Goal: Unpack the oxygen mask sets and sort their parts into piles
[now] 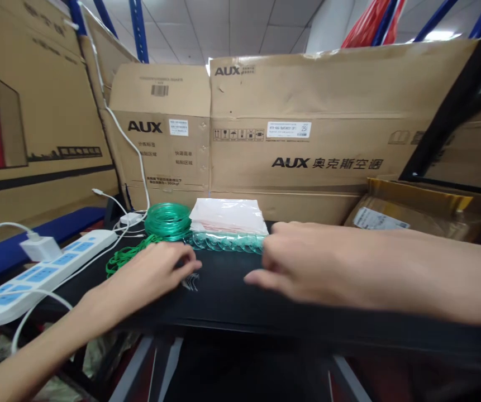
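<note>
My left hand (160,267) is over the black table, its fingers curled and the thumb and index tips close together. Whatever is between them, if anything, is too small to tell. Just under that thumb lie several small thin metal hooks (190,282). My right hand (294,265), slightly blurred, hovers to the right with the thumb stretched out apart from the bent fingers; I see nothing in it. Between and behind the hands sits a stack of white paper sheets (228,213) beside a row of clear green rounded pieces (227,242). Green cords (129,254) lie by my left wrist.
A coil of clear green tubing (167,220) stands behind my left hand. A white power strip (47,273) with a plug and trailing cables lies at left. Cardboard panels (240,156) wall the back of the black table (223,301). An opened carton (416,212) is at right.
</note>
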{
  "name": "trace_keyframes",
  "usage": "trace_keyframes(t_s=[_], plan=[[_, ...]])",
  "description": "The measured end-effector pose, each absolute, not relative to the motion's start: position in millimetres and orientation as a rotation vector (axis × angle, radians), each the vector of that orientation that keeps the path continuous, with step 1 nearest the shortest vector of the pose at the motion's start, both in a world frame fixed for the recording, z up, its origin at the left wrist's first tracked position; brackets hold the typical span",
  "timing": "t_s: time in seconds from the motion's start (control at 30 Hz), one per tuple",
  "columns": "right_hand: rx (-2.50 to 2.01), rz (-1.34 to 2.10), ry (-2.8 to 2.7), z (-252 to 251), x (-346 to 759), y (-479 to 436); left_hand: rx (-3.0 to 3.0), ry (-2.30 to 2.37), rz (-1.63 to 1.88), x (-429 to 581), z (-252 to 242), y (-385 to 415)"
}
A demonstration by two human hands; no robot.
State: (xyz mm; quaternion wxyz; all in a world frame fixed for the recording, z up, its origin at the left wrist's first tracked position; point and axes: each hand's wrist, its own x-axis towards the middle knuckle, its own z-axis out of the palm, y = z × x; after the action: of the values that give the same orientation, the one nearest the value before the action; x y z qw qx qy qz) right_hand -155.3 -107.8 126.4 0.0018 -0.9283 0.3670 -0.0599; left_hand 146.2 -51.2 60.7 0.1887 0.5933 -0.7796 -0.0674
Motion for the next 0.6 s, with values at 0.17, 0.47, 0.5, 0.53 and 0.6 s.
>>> trace_keyframes(t_s=[0.17,0.47,0.5,0.53,0.6], plan=[[-2.906,0.16,1.545,126,-192,-155,1.819,-2.2,0.11,185,43,-105],[-2.735,-0.041,1.522,49,-242,-212,1.701,-2.285,0.066,193,9,-142],[-2.725,-0.052,1.486,45,-242,-213,1.685,-2.286,0.053,196,7,-146],[-2.717,-0.065,1.453,43,-241,-214,1.664,-2.289,0.041,199,4,-149],[-2.702,-0.098,1.403,40,-238,-216,1.613,-2.295,0.021,203,1,-154]])
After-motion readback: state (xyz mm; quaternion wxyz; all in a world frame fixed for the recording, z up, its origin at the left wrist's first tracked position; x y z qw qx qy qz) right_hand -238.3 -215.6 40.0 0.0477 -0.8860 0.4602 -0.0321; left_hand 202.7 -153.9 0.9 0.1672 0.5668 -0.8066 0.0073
